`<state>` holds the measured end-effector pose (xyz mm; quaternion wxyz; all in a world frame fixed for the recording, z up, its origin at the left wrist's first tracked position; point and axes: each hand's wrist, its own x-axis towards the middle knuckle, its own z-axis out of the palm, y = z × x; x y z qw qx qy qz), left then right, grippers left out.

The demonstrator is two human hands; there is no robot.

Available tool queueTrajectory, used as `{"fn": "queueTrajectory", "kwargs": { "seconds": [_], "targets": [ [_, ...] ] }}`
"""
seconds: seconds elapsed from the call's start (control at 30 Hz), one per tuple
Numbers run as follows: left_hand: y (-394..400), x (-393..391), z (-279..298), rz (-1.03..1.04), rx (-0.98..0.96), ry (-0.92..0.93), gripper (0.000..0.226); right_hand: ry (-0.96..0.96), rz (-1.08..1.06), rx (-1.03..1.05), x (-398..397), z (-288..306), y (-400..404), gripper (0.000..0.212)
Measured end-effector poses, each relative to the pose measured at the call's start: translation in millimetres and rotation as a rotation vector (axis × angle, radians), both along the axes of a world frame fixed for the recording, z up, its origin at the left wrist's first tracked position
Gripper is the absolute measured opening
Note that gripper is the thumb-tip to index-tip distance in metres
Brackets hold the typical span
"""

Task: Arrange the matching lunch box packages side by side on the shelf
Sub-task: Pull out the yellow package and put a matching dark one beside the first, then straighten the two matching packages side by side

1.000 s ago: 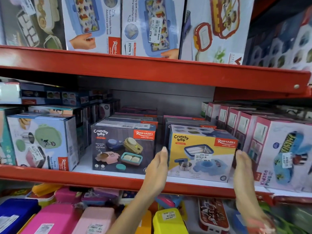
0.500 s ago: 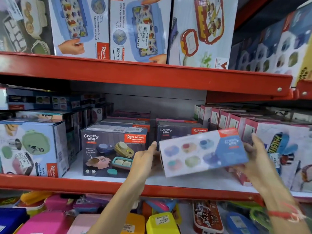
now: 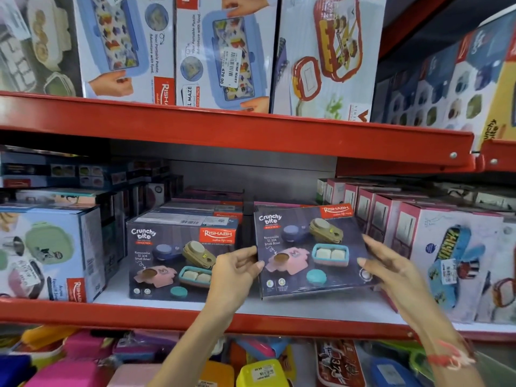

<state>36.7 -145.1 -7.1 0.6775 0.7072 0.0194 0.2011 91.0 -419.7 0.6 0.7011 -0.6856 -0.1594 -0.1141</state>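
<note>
A dark grey Crunchy Bite lunch box package (image 3: 310, 247) is held slightly tilted over the white middle shelf (image 3: 279, 307). My left hand (image 3: 237, 268) grips its left edge and my right hand (image 3: 388, 263) grips its right edge. Just to its left a matching dark grey Crunchy Bite package (image 3: 173, 261) stands on the shelf, front facing out. More packages of the same kind are stacked behind both.
A light blue lunch box package (image 3: 47, 252) stands at the left and pink-white packages (image 3: 458, 258) fill the right. Red shelf beams (image 3: 223, 127) run above and below. Large boxes (image 3: 220, 51) sit on the top shelf; loose plastic lunch boxes (image 3: 259, 372) lie below.
The yellow-fronted box was tipped up and lifted out of its spot. Now both hands hold a dark grey package in that place beside the matching one.
</note>
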Motion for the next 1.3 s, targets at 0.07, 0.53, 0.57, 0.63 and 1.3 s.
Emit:
{"fn": "queueTrajectory", "kwargs": {
  "seconds": [0.07, 0.53, 0.57, 0.63, 1.3],
  "targets": [
    [-2.9, 2.6, -10.4, 0.028, 0.014, -0.008, 0.044, -0.020, -0.046, -0.034, 4.5, -11.8, 1.9, 0.056],
    [-14.0, 17.5, -50.2, 0.270, 0.215, -0.106, 0.041, -0.082, -0.341, -0.267, 2.5, -53.5, 32.2, 0.060],
    [-14.3, 15.2, -50.3, 0.262, 0.236, -0.121, 0.042, -0.097, -0.387, -0.299, 1.6, -54.5, 33.7, 0.063],
    [-13.2, 4.6, -51.3, 0.227, 0.233, -0.183, 0.043, -0.191, -0.553, -0.346, -6.7, -57.2, 41.7, 0.062],
    [151.2, -47.2, -36.4, 0.450, -0.069, -0.289, 0.070, 0.000, 0.218, -0.095, -58.3, -38.5, 220.2, 0.072]
  ]
}}
